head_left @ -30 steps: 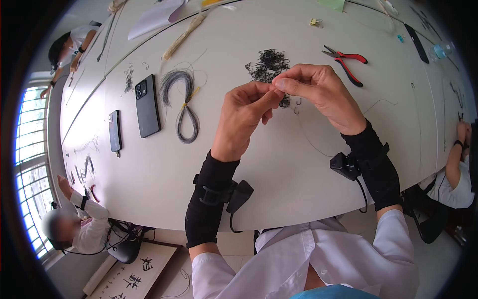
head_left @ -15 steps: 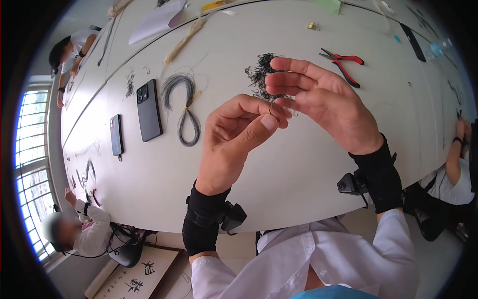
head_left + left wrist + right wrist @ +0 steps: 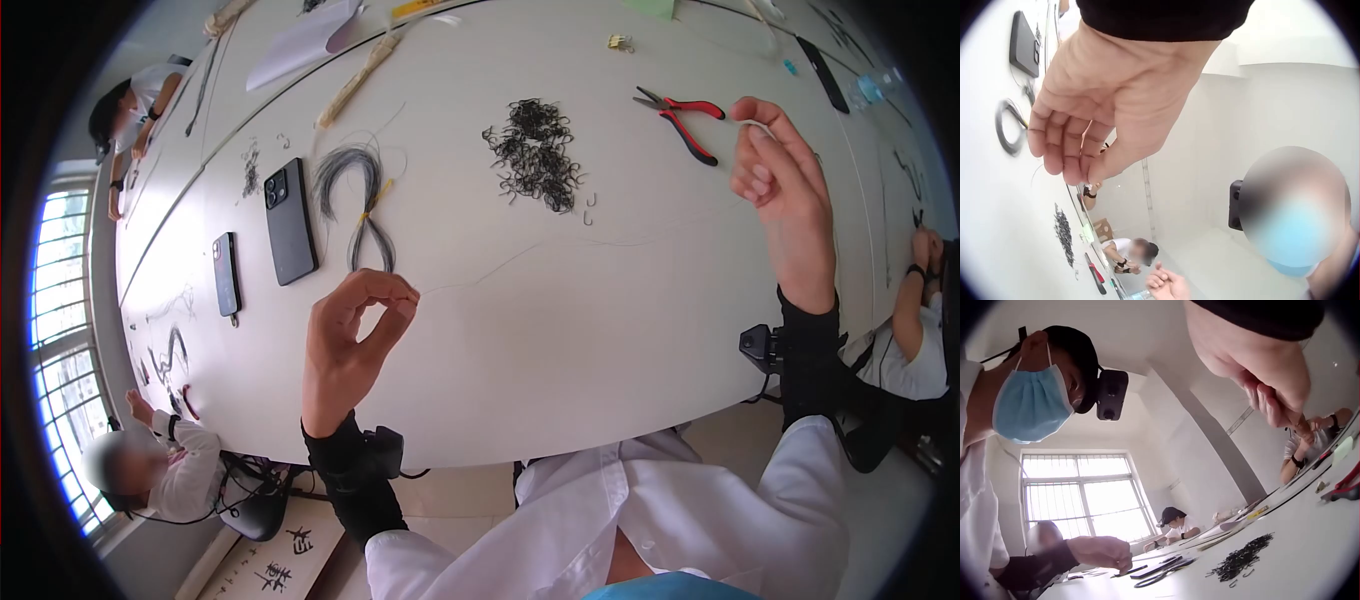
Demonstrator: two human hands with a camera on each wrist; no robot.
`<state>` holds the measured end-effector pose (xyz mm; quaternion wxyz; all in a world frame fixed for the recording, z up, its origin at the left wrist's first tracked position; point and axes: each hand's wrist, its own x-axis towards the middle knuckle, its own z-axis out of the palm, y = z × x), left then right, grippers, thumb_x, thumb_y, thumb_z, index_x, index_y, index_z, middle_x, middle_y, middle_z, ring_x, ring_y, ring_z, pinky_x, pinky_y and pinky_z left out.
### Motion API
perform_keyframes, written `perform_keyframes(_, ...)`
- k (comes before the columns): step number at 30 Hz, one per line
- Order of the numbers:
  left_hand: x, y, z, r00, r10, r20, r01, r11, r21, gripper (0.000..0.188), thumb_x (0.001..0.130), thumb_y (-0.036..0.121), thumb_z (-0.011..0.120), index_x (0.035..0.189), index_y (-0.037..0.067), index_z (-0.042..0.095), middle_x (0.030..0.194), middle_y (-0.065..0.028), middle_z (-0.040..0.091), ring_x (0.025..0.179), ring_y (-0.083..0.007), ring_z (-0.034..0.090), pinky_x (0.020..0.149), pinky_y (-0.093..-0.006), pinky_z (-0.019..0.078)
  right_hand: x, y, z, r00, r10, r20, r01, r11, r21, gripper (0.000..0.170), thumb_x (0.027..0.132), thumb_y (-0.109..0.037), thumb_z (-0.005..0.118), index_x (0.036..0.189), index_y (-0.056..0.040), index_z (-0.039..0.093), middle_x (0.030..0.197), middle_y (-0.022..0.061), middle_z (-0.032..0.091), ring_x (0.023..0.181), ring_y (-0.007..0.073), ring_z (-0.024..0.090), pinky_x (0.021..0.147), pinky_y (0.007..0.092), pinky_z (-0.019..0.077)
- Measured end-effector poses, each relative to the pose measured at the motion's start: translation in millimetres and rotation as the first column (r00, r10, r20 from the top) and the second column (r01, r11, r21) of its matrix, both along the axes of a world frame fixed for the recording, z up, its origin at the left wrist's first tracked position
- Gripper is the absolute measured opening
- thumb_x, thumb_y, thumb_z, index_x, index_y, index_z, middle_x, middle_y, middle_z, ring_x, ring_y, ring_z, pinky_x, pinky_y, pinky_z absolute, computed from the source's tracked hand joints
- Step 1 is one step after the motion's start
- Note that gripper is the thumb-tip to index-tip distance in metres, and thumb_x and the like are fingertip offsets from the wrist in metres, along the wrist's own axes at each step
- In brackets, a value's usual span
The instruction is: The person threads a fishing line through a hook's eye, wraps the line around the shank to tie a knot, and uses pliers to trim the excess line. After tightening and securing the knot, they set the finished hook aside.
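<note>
A thin fishing line (image 3: pixel 505 262) runs slackly across the table between my two spread hands. My left hand (image 3: pixel 350 345) pinches its left end between thumb and forefinger, near the front of the grey bundle of line (image 3: pixel 348 160). Whatever else sits in that pinch is hidden by the fingertips. On the far right, my raised right hand (image 3: pixel 790 190) grips the other end, its fingers curled in. Between and beyond the hands lies a pile of black fish hooks (image 3: pixel 540 160), with a few loose hooks (image 3: pixel 588 216) at its right edge.
Pliers with red and black handles (image 3: pixel 690 125) lie right of the pile, near my right hand. Left of the bundle are a large dark phone (image 3: pixel 290 225) and a smaller phone (image 3: pixel 228 275). A tied pale bundle (image 3: pixel 355 82) lies farther back. Other people sit around the table.
My hands were together over the hooks and have moved apart, left hand toward the front left, right hand far right. The line now stretches between them, and the hook pile is uncovered.
</note>
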<state>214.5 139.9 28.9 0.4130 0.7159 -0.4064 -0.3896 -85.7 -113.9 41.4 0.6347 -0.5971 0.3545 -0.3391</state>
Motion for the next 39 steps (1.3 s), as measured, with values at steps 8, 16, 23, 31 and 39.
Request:
perform_keyframes(8, -61, -76, 19, 0.931, -0.237, 0.277, 0.312, 0.911, -0.269, 0.009, 0.083, -0.002, 0.073, 0.091, 0.001, 0.07, 0.136, -0.015, 0.063, 0.125, -0.0295, 0.061, 0.102, -0.039, 0.0497, 52, 39, -3, 0.911, 0.346, -0.222, -0.374, 0.922, -0.097, 0.02, 0.104, -0.014, 0.044, 0.119, -0.0036, 0.054, 0.074, -0.0037, 0.044, 0.066, 0.0049, 0.037, 0.062, 0.0238, 0.035)
perform_keyframes(16, -68, -100, 17, 0.96, -0.25, 0.127, 0.276, 0.918, -0.284, 0.01, 0.086, -0.004, 0.069, 0.096, -0.004, 0.068, 0.103, -0.0115, 0.072, 0.101, -0.0194, 0.068, 0.098, -0.0336, 0.0512, 62, 37, -4, 0.884, 0.417, -0.212, -0.44, 0.895, -0.072, 0.018, 0.103, -0.01, 0.049, 0.119, -0.0036, 0.052, 0.084, 0.0012, 0.059, 0.071, 0.0057, 0.049, 0.064, 0.0234, 0.0408)
perform_keyframes(23, -64, -104, 9, 0.989, -0.133, 0.059, 0.144, 0.947, -0.286, 0.009, 0.087, -0.005, 0.068, 0.096, -0.005, 0.067, 0.096, -0.008, 0.071, 0.094, -0.0149, 0.068, 0.097, -0.0306, 0.0527, 61, 25, -16, 0.859, 0.483, -0.168, -0.498, 0.866, -0.057, 0.017, 0.101, -0.014, 0.061, 0.11, 0.0009, 0.062, 0.082, -0.001, 0.061, 0.073, 0.0047, 0.053, 0.065, 0.0231, 0.0439)
perform_keyframes(31, -63, -106, -3, 0.903, -0.135, 0.409, 0.24, 0.946, -0.217, 0.009, 0.087, -0.003, 0.071, 0.095, -0.003, 0.069, 0.094, -0.011, 0.072, 0.083, -0.02, 0.071, 0.079, -0.0308, 0.0548, 61, 24, -16, 0.915, 0.299, -0.271, -0.359, 0.909, -0.211, 0.015, 0.097, -0.013, 0.067, 0.094, 0.0021, 0.065, 0.068, -0.0011, 0.058, 0.063, 0.0054, 0.051, 0.059, 0.0247, 0.0431)
perform_keyframes(39, -71, -102, -3, 0.863, -0.165, 0.477, 0.269, 0.95, -0.16, 0.009, 0.087, -0.001, 0.073, 0.096, -0.003, 0.069, 0.09, -0.0135, 0.07, 0.08, -0.0251, 0.071, 0.071, -0.0339, 0.054, 63, 33, -18, 0.859, 0.293, -0.42, -0.421, 0.871, -0.252, 0.015, 0.091, -0.009, 0.071, 0.089, 0.004, 0.065, 0.057, 0.0058, 0.05, 0.051, 0.0134, 0.047, 0.052, 0.0314, 0.0403)
